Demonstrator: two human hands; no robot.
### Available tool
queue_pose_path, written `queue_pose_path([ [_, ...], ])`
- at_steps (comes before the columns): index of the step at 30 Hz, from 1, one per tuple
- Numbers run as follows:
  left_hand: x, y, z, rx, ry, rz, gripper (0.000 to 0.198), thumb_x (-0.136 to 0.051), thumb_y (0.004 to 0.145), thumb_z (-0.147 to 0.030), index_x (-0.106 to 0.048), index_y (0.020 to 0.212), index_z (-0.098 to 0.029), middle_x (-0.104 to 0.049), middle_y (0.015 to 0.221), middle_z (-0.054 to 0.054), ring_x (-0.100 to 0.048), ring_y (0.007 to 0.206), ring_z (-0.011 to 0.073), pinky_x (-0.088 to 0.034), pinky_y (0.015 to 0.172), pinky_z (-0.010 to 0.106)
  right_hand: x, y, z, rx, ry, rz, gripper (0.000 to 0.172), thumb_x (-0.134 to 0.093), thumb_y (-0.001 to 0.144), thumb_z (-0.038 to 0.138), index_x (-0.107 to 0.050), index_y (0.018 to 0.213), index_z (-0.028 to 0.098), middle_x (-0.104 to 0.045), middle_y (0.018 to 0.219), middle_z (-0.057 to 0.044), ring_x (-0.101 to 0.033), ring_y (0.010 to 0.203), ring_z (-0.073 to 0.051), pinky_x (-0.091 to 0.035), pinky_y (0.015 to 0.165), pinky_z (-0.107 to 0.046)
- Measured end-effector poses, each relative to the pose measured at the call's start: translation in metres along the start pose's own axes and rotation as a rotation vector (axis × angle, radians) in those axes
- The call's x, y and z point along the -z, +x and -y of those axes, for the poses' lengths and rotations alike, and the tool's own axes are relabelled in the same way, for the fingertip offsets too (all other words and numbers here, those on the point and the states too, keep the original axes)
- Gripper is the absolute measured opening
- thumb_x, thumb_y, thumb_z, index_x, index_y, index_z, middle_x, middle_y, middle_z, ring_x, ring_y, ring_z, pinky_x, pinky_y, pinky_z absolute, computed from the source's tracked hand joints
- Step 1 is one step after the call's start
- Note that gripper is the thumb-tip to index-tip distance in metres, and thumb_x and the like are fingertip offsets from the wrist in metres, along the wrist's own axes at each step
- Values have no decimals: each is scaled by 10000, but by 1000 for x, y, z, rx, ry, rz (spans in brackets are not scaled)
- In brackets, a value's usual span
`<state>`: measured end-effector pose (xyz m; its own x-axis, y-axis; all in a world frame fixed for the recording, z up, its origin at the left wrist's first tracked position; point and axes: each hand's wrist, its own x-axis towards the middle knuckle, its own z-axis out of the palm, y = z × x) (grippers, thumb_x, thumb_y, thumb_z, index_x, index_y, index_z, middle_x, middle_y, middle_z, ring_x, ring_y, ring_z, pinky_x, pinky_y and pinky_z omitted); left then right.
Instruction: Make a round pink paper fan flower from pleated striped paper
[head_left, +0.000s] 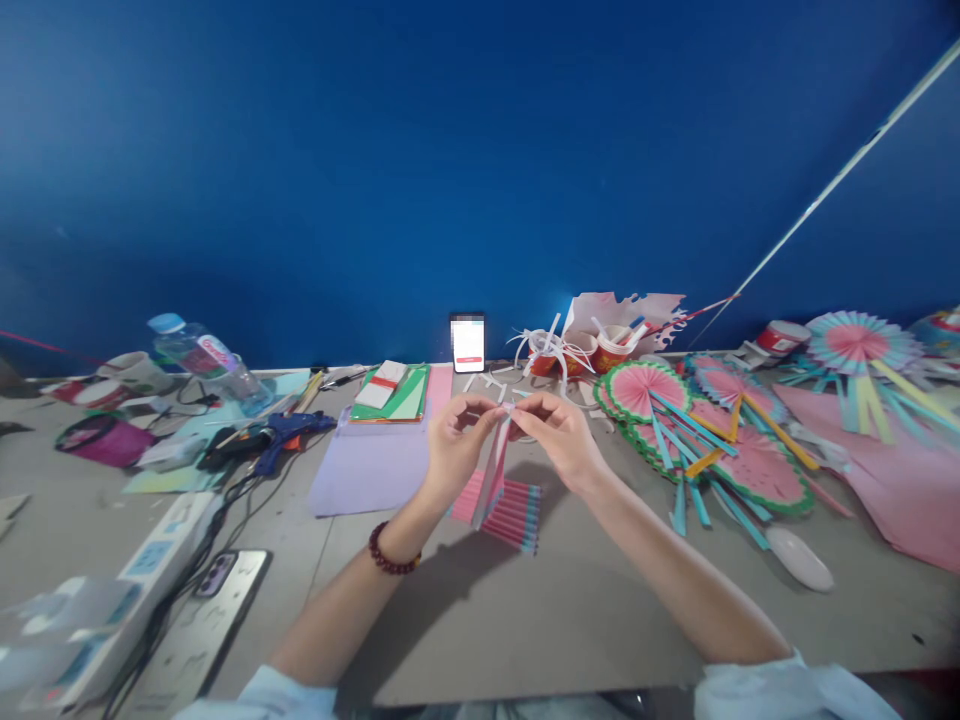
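In the middle of the head view, my left hand (pixel 459 440) and my right hand (pixel 559 435) meet fingertip to fingertip. Both pinch the top end of a narrow folded strip of pink paper (pixel 493 475), which hangs down between them. Beneath it on the table lies a pleated sheet of pink paper (pixel 514 515) with a blue edge on its right. Whether the strip and the pleated sheet are joined, I cannot tell. A beaded bracelet circles my left wrist.
Several finished paper fans (pixel 739 455) lie to the right, beside a white oval object (pixel 801 560). A lit phone (pixel 468 343) stands against the blue wall. Lilac paper (pixel 360 475), a blue glue gun (pixel 289 435), a power strip (pixel 154 570) and another phone (pixel 217 630) occupy the left.
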<state>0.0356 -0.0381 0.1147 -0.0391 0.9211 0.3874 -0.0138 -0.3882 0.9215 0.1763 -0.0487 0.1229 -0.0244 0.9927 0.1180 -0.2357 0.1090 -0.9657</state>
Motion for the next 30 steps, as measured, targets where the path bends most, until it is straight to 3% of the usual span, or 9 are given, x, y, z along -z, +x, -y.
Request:
queue_pose_path([
  [4,1,-3,-6,-169,180,-34,115,-677,774,-288,-704,754,-178,-675,724,28,-598,656,127,-485,619,240,-1,-1,-4,84,-15,-22,240,-755,676,382,-653,717,168,-640,647,16,-622,605,-120,-569,626,-285],
  [9,1,-6,-4,-299,206,-45,92,-670,787,-250,-735,824,-196,-699,798,43,-623,705,134,-505,634,246,-2,-1,-8,180,-63,-58,225,-740,700,382,-667,751,175,-662,750,-14,-634,675,-137,-579,666,-294],
  [23,-2,-11,-3,-317,202,-56,115,-640,812,-249,-732,852,-192,-681,864,61,-633,721,131,-520,589,233,-4,-6,-14,476,-323,-179,105,-664,787,291,-669,738,198,-680,798,-45,-635,753,-167,-528,662,-291],
  [30,-4,-13,-1,-438,280,-89,89,-635,805,-198,-721,813,-178,-661,771,42,-599,632,110,-502,559,223,-5,-9,-21,543,-417,-205,84,-644,809,263,-667,752,206,-674,793,-47,-631,753,-173,-509,652,-299],
])
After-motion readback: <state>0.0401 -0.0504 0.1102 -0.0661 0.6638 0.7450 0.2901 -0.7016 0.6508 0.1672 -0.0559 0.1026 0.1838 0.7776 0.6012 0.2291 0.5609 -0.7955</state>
